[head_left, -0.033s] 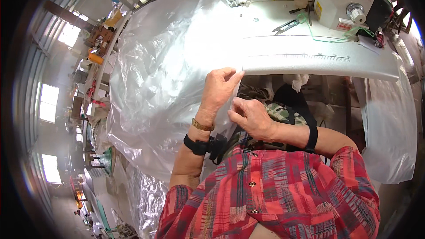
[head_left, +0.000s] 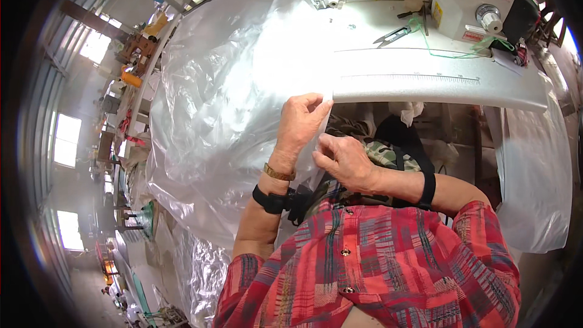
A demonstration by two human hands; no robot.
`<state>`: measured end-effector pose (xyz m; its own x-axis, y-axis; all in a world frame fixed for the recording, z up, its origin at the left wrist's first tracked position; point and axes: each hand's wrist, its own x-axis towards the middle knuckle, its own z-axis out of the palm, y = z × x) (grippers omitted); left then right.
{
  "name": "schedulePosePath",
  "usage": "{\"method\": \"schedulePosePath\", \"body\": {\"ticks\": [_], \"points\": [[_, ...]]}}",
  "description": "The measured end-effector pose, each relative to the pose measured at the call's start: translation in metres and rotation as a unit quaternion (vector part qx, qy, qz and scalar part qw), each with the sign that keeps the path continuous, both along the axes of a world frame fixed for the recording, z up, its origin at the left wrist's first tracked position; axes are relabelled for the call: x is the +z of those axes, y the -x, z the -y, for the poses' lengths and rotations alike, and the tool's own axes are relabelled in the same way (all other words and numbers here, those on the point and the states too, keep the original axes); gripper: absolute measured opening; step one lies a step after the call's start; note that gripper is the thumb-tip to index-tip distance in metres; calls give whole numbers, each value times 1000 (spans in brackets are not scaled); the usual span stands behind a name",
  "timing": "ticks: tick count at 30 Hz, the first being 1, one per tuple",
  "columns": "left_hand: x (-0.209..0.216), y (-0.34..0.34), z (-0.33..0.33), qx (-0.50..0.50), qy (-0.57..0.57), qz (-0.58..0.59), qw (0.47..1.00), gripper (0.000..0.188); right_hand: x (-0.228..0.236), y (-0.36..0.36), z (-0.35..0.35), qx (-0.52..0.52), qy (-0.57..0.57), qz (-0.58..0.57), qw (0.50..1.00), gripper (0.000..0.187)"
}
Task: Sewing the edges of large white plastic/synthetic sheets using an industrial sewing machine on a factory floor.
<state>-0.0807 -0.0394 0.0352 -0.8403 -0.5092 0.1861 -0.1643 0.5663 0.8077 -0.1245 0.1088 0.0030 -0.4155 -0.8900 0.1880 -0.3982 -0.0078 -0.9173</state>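
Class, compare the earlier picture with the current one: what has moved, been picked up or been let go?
Nothing has visibly changed. The left hand still pinches the edge of the clear plastic sheet, the right hand stays beside that edge, and the snips lie where they were.
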Motion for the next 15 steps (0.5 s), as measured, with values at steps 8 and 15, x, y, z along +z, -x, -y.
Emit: {"method": "schedulePosePath", "body": {"ticks": [8, 15], "points": [[-20, -14, -16, 49, -136, -47, 988, 40, 32, 83, 15, -31, -57, -254, 965, 26], [-30, -14, -38, 35, 33, -57, 997, 44, 19, 170, 80, -78, 33, -469, 879, 25]]}}
